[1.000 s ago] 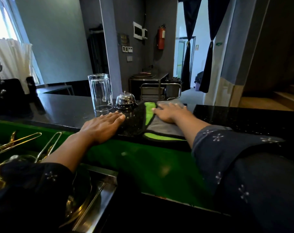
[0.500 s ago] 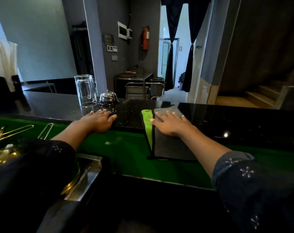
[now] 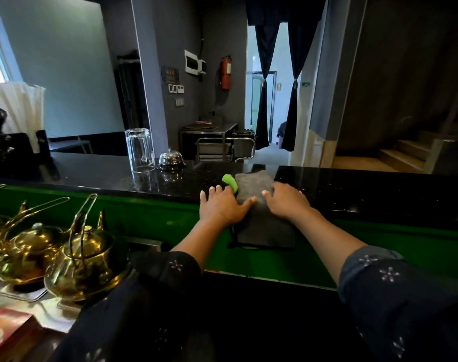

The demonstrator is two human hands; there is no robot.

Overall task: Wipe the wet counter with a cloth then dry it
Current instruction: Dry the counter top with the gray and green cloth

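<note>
Cloth [image 3: 259, 205]: grey, draped over the counter's [image 3: 366, 189] near edge. My left hand [image 3: 220, 207] and right hand [image 3: 288, 202] press it flat, fingers spread, gripping nothing, for wiping pressure.

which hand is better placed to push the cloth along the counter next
Probably the right hand: it lies flat on the grey cloth with green trim on the black counter. The left hand only overlaps the cloth's left edge.
</note>
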